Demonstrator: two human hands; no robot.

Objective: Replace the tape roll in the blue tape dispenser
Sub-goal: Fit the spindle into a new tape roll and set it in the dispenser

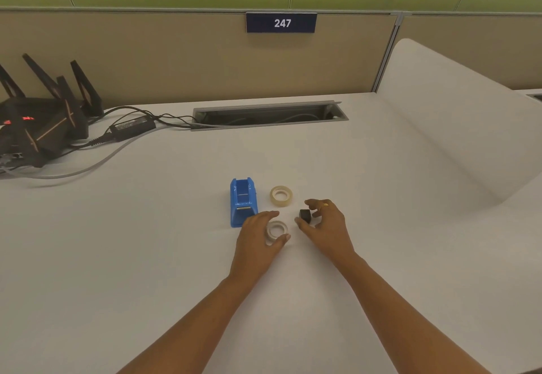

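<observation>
**Two Hands, Two Rolls, One Little Black Piece**

We looked down at the white desk and saw the blue tape dispenser standing empty, with its long side running away from us and its open slot at the far end. No roll sat in it.

Our left hand was curled around a pale tape roll that lay flat on the desk, just to the right of the dispenser's near end. The thumb sat on the near side of the roll and the fingers curved over the far side. The fingers were bent close around it, but we could not tell if they really squeezed it or only touched it.

Our right hand pinched a small black piece between thumb and fingers. We guessed it was the hub that goes inside a roll. It was just to the right of the pale roll, so the two were near but not touching.

A second tape roll lay flat farther back, beside the dispenser's middle. It looked more yellow and thicker. No hand touched it.

We thought the next move hung on this: the black piece was right beside the roll's hole, and the left hand was the one nearer the dispenser. We could not tell which roll was the new one.
</observation>
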